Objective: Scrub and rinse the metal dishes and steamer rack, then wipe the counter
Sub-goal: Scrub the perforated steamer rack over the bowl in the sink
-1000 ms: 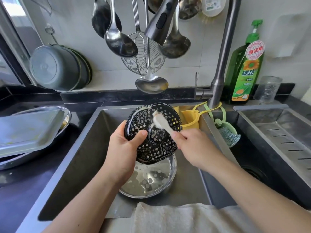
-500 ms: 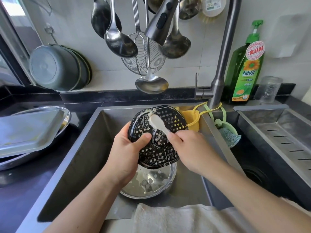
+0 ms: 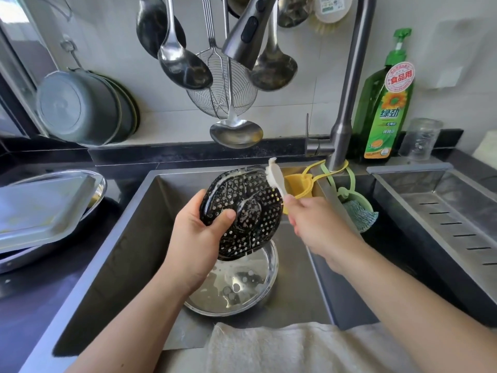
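Both hands are busy over the sink (image 3: 129, 238). Left hand (image 3: 197, 238) is wrapped round the lower-left edge of the steamer rack (image 3: 250, 211), thumb pressed flat on its perforated face and the other fingers tucked behind where you can't see them; the rack is tilted up toward the camera, streaked with white suds. Right hand (image 3: 317, 224) is closed round the handle of a white brush (image 3: 274, 176), whose foamy head sits at the rack's top right rim, though I honestly can't tell if the bristles are touching. Directly under the rack a round metal dish (image 3: 242, 289) sits on the sink floor with soapy water in it, its far edge hidden by the rack. On the dark counter (image 3: 40, 297) to the left there's a rectangular metal tray (image 3: 43, 211) upside down on an oval metal plate (image 3: 99, 184), both cut off by the frame. Folded towel (image 3: 295, 348) lies along the front edge, and the tap head (image 3: 247, 33) hangs above, cropped at the top.
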A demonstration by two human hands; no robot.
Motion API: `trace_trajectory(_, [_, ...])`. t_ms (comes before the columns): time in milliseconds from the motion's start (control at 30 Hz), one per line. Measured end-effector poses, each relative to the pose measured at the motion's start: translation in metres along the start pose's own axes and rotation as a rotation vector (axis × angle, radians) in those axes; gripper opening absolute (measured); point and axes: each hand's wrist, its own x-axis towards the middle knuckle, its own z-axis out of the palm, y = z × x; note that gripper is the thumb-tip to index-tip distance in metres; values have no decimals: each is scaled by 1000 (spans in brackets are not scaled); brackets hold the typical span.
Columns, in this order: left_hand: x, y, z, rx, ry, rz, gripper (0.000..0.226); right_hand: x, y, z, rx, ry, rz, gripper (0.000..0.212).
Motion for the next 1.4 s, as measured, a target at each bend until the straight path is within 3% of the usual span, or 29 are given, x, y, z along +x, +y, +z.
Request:
trace_trajectory(133, [-3, 1, 4, -30, -22, -31, 26, -6, -8, 7, -62, -65, -100, 50])
trace_trajectory(300, [1, 3, -3, -121, 53, -43, 27, 6, 8, 3, 59, -17, 131, 46])
trace_trajectory(467, [-2, 1, 2, -106, 10, -53, 25, -1, 2, 14, 9, -52, -70, 49])
trace_trajectory(600, [1, 1, 0, -137, 48, -55, 27, 7, 8, 6, 53, 11, 57, 47])
trace_trajectory(767, [-1, 2, 1, -227, 51, -101, 29, -4, 1, 14, -214, -34, -209, 56])
trace_trajectory(933, [0, 4, -3, -309, 75, -134, 29, 11, 11, 5, -283, 76, -127, 53])
trace_trajectory(1033, [0, 5, -3, -290, 76, -143, 28, -1, 9, 19, -334, -12, -228, 52])
trace_trajectory(1200, [0, 7, -2, -298, 89, -162, 28, 11, 12, 10, -352, 71, -145, 54])
trace_trajectory(1300, [-1, 10, -1, -342, 98, -187, 28, -1, 12, 20, -369, -7, -219, 53])
trace_trajectory(1400, [0, 11, -1, -416, 130, -228, 32, 12, 12, 7, -361, 31, -123, 54])
